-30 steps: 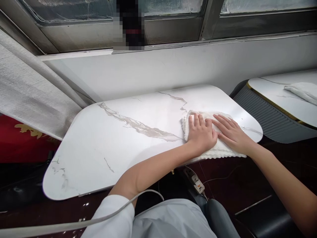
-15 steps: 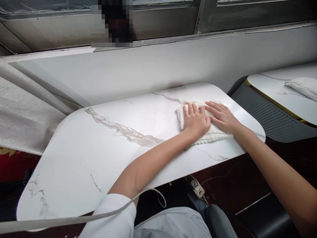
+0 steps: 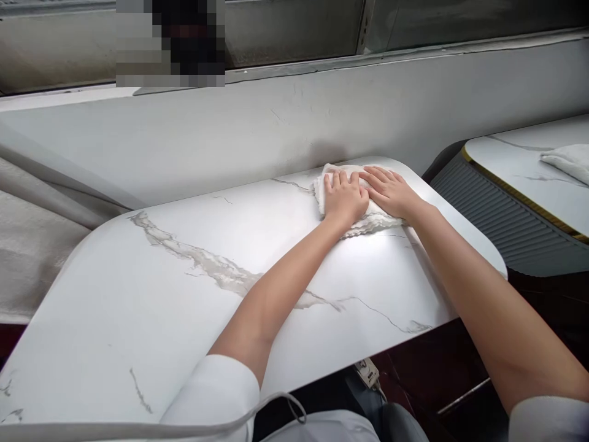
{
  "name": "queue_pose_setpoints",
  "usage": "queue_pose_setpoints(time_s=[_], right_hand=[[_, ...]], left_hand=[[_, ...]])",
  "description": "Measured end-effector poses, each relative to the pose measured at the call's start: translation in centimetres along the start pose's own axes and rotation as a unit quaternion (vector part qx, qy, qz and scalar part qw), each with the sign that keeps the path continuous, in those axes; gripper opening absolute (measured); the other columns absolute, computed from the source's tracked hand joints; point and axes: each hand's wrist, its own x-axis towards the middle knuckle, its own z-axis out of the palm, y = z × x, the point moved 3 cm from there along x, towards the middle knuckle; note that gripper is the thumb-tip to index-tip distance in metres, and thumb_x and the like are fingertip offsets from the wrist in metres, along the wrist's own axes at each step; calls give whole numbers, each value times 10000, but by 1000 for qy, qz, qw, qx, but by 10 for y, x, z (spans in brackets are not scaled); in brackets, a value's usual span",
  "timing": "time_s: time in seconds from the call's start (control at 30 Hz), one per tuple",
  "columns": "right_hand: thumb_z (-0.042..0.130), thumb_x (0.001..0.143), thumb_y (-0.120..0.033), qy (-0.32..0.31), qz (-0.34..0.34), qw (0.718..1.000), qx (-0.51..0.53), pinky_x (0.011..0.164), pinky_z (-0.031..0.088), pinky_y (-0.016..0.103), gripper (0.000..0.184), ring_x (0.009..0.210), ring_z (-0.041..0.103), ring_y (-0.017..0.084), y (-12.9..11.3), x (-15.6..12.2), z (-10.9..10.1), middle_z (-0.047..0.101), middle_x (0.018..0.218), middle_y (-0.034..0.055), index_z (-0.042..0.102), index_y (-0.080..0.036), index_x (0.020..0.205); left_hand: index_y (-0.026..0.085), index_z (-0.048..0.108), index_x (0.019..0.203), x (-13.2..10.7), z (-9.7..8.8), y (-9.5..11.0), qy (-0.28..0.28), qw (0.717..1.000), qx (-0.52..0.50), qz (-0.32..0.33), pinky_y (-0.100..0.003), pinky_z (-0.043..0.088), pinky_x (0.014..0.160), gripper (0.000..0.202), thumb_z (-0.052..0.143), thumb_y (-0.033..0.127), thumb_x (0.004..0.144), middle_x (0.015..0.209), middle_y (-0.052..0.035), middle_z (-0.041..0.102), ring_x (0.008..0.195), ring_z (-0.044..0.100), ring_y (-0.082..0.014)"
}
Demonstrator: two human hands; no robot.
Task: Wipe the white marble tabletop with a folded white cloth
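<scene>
A folded white cloth (image 3: 375,218) lies on the white marble-patterned table (image 3: 193,294), near its far right edge by the wall. My left hand (image 3: 343,197) lies flat on the cloth's left part, fingers stretched out and close together. Beside it my right hand (image 3: 389,191) presses flat on the cloth, fingers extended and pointing left towards the left hand. Both arms reach out across the tabletop. Most of the cloth is hidden under the two hands.
A white wall (image 3: 257,129) with a window ledge runs right behind the table. To the right stands a second marble table (image 3: 519,166) with another white cloth (image 3: 568,161) on it. A pale curtain (image 3: 32,227) hangs at the left. A power strip (image 3: 367,372) lies under the table.
Both hands have slid the cloth away from me, from the table's near right edge to its far edge by the wall. The camera has moved forward over the table.
</scene>
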Motion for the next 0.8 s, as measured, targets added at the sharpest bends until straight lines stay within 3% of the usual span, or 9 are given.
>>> queue_pose_setpoints(time_s=[0.2, 0.37, 0.63, 0.8], right_hand=[[295, 943, -400, -1, 11, 999, 30, 1146, 289, 569, 534, 1442, 351, 307, 10, 33, 3, 444, 1544, 60, 483, -284, 1429], [317, 922, -368, 55, 27, 997, 55, 1132, 305, 553, 518, 1382, 422, 316, 18, 51, 8, 528, 1468, 59, 529, -279, 1386], [190, 985, -413, 31, 1, 999, 14, 1117, 360, 508, 537, 1377, 436, 277, 42, 67, 7, 503, 1491, -3, 417, -362, 1469], [252, 984, -422, 24, 31, 999, 23, 1134, 347, 503, 532, 1394, 420, 289, 57, 65, 0, 481, 1516, 41, 448, -287, 1460]], left_hand=[[147, 504, 1394, 24, 7, -7, 12, 1000, 1, -10, -446, 193, 1229, 465, 333, 264, 978, 1434, -123, 548, 1393, 411, -251], [174, 505, 1382, 39, 11, -7, 18, 999, 14, -29, -445, 192, 1225, 445, 318, 236, 982, 1378, -112, 574, 1353, 441, -249], [149, 500, 1386, 57, 19, 5, 9, 999, 6, -52, -476, 166, 1222, 447, 321, 260, 992, 1381, -148, 556, 1370, 409, -288], [141, 522, 1359, 65, 25, 17, 23, 999, 0, -47, -502, 167, 1219, 439, 313, 271, 996, 1378, -149, 567, 1367, 412, -296]])
